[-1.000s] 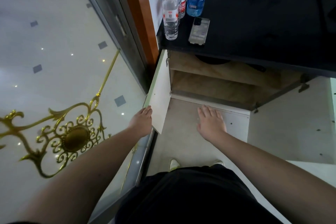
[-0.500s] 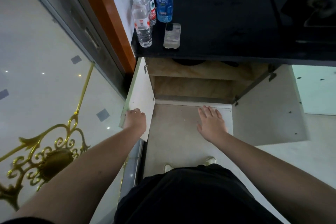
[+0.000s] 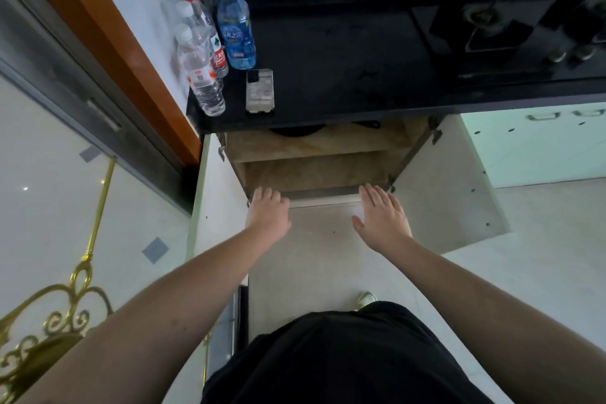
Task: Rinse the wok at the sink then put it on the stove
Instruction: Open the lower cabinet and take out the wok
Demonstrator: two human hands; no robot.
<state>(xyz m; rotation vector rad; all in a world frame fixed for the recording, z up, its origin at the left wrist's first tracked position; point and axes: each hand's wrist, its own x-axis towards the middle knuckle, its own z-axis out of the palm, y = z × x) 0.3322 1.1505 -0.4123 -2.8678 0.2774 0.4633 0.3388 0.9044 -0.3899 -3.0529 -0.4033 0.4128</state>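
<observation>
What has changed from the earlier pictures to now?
The left hand let go of the white left cabinet door and moved right, toward the open cabinet. The right hand stays open in front of it. Both doors remain open; the plastic bottles stay on the black counter.

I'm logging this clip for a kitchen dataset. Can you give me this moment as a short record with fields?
left hand: open, held out toward the open cabinet, holds nothing
right hand: open, fingers straight, holds nothing
cabinet: under the counter, both doors swung open
wok: dark shape on the upper shelf, mostly hidden
stove: on the counter, no pan on it
counter: bottles and a phone at its left end
</observation>
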